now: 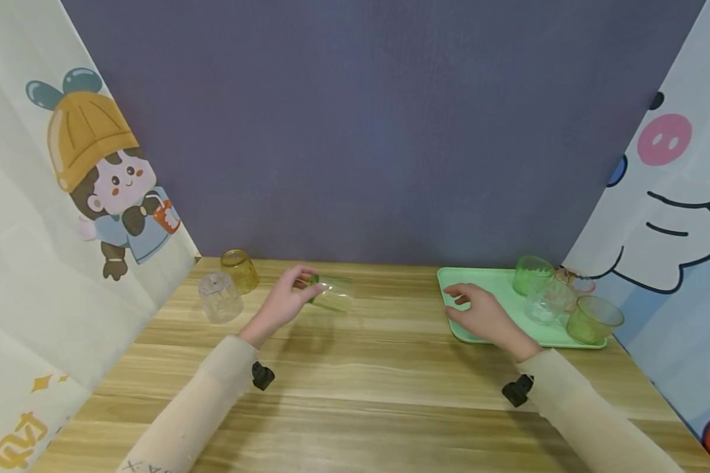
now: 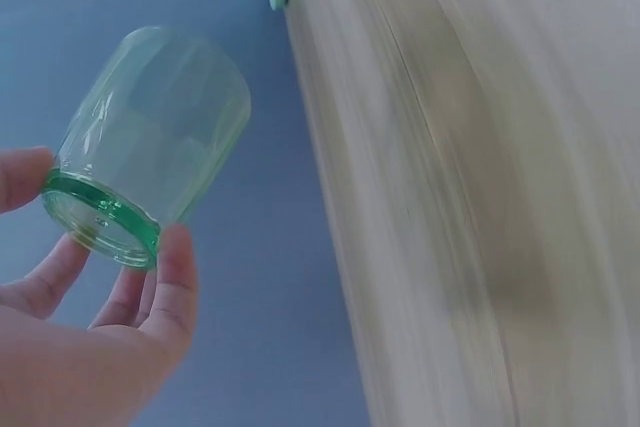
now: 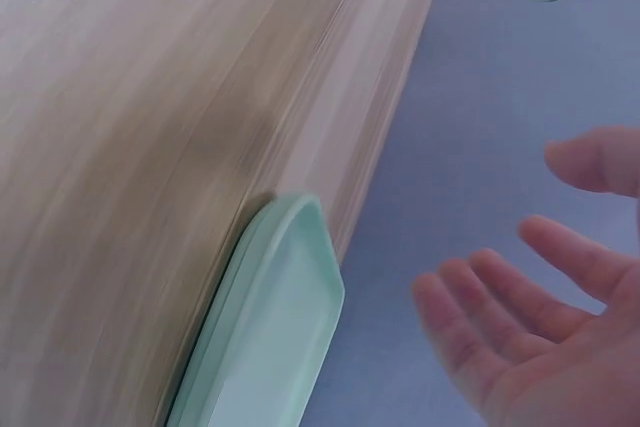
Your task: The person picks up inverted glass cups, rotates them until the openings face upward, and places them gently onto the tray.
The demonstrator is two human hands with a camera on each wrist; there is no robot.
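My left hand (image 1: 288,293) grips a clear green glass cup (image 1: 334,293) by its thick base, holding it on its side above the table. In the left wrist view the fingertips and thumb pinch around the green base ring of the cup (image 2: 155,117), its mouth pointing away from the palm. My right hand (image 1: 479,312) hovers over the left end of a pale green tray (image 1: 497,279), fingers relaxed and apart, with nothing in it. The right wrist view shows that hand (image 3: 540,317) beside the tray's corner (image 3: 290,287).
On the tray's right side stand a green cup (image 1: 532,276), a clear cup (image 1: 549,302), a pinkish cup (image 1: 581,282) and a yellow-green cup (image 1: 591,320). At the table's back left are an amber cup (image 1: 240,271) and a clear cup (image 1: 220,299). A grey panel (image 1: 355,131) rises behind.
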